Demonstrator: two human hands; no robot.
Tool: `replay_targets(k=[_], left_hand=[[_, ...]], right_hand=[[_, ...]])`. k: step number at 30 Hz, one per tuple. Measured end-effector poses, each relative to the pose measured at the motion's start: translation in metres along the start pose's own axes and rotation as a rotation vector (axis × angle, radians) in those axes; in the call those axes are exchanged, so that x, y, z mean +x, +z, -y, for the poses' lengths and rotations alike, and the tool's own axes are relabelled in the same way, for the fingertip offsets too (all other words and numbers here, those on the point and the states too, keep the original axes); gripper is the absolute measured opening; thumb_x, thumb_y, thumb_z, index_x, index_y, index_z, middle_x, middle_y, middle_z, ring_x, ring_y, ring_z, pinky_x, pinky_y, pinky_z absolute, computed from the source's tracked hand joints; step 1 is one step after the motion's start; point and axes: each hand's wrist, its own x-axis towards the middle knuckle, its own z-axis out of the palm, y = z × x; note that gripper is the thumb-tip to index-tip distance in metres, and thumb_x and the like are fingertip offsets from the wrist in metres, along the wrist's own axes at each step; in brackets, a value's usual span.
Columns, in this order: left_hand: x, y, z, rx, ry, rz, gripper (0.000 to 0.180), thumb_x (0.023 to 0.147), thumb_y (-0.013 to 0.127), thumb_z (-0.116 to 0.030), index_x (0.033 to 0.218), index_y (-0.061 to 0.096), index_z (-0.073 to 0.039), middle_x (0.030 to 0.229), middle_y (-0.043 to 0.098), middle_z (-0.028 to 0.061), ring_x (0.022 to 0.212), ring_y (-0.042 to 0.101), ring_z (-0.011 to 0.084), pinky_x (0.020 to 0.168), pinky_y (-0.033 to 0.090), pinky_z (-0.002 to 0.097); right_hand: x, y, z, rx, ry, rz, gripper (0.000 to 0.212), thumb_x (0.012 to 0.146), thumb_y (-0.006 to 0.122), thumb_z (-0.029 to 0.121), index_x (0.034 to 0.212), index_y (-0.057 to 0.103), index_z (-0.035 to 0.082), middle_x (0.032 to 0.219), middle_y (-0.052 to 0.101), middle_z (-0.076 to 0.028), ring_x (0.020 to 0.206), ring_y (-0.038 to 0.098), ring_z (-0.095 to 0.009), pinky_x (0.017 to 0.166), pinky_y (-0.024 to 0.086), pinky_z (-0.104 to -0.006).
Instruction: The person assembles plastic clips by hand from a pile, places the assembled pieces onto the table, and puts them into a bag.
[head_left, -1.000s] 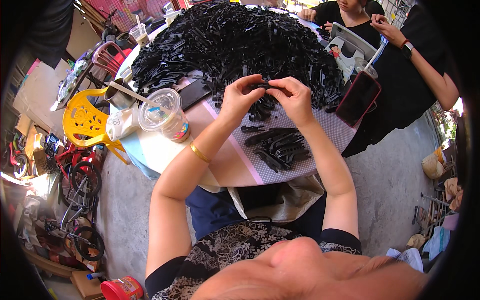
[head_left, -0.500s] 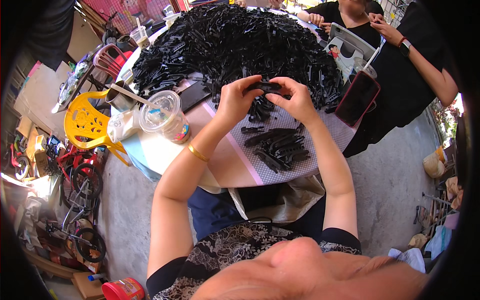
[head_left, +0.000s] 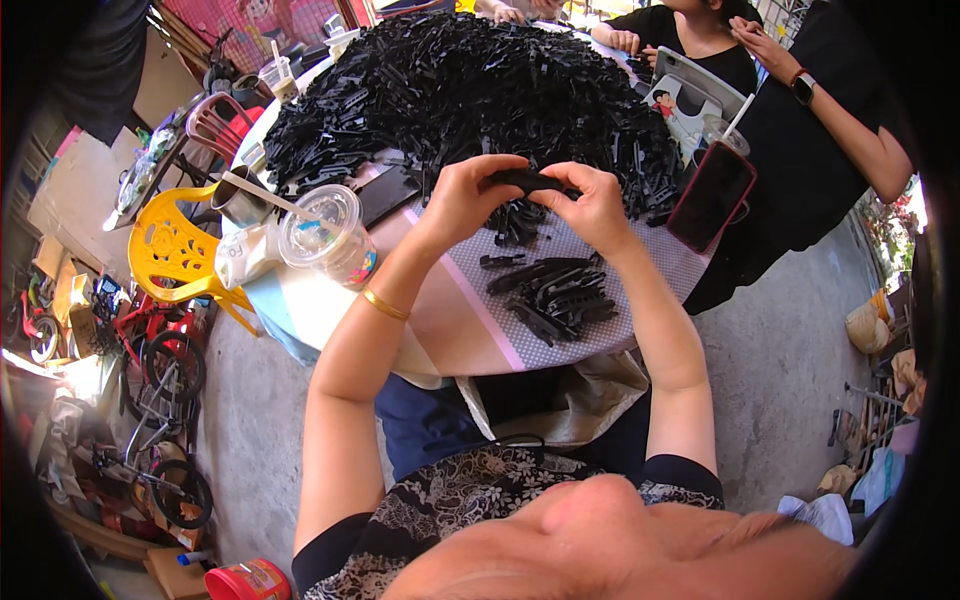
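- Turned a little since the earlier frame, the slim, dark, curved plastic-looking piece (head_left: 530,181) now shows a longer, smoother face, and the person's left hand (head_left: 465,196) has shifted slightly outward.
- That piece is in the air between both hands, above the near side of the table: the left thumb and fingers close narrowly on one end, and the right hand (head_left: 596,208) pinches the other between thumb and fingertips.
- Handling or checking a single piece seems to be the step in hand; the next move appears to call for a light, even fingertip hold, since so narrow a body could slip or flex.
- Below the hands lies a small loose pile of long black ribbed strips (head_left: 560,298), some notched, slightly glossy along their edges.
- Beyond the hands rises a broad heap of similar black pieces (head_left: 480,90), tangled and spiky, with glints suggesting hard, smooth plastic.
- Under everything spreads a patterned tablecloth (head_left: 655,275), with grey dotted panels, plain pale panels and a pink stripe.
- Left of the hands stands a clear plastic lidded cup with a pale straw (head_left: 322,240); to the right leans a dark-screened phone with a reddish edge (head_left: 712,197).
- Farther right, a co-worker's hand (head_left: 765,45) is raised, its wrist wearing a watch.
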Motion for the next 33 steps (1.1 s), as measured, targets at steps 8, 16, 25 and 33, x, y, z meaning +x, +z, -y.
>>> replay_targets(k=[8, 16, 25, 33], left_hand=[[-0.003, -0.011, -0.011, -0.241, -0.167, 0.503, 0.027, 0.075, 0.068, -0.002, 0.102, 0.063, 0.0, 0.093, 0.065, 0.004, 0.08, 0.059, 0.0092, 0.069, 0.047, 0.0227], [-0.003, -0.018, -0.005, 0.118, -0.059, 0.566, 0.015, 0.077, 0.063, -0.008, 0.091, 0.066, -0.002, 0.081, 0.065, 0.0083, 0.077, 0.061, 0.0183, 0.073, 0.048, 0.0322], [-0.004, -0.022, 0.039, 0.98, 0.192, 0.118, 0.022, 0.07, 0.054, -0.005, 0.088, 0.066, -0.011, 0.102, 0.054, 0.0097, 0.095, 0.05, 0.0275, 0.078, 0.045, 0.0349], [0.001, -0.028, 0.036, 0.968, 0.112, 0.162, 0.013, 0.068, 0.062, -0.002, 0.079, 0.062, -0.009, 0.096, 0.057, 0.0081, 0.096, 0.053, 0.0257, 0.079, 0.044, 0.0368]], right_hand=[[0.009, -0.009, -0.011, 0.535, 0.327, 0.067, 0.023, 0.081, 0.066, 0.024, 0.083, 0.066, 0.002, 0.071, 0.064, -0.002, 0.063, 0.057, -0.008, 0.056, 0.045, -0.0219], [-0.006, 0.008, -0.019, -0.371, -0.034, 0.286, 0.013, 0.073, 0.062, 0.013, 0.085, 0.065, 0.008, 0.087, 0.061, -0.008, 0.079, 0.061, -0.024, 0.07, 0.05, -0.0338], [-0.003, 0.023, -0.021, -0.477, -0.082, 0.193, 0.018, 0.075, 0.061, 0.017, 0.091, 0.063, 0.007, 0.093, 0.06, -0.007, 0.089, 0.058, -0.026, 0.075, 0.049, -0.0364], [-0.005, 0.022, -0.023, -0.491, 0.089, 0.188, 0.014, 0.075, 0.059, 0.013, 0.085, 0.064, 0.005, 0.082, 0.063, -0.008, 0.084, 0.06, -0.026, 0.073, 0.049, -0.0366]])
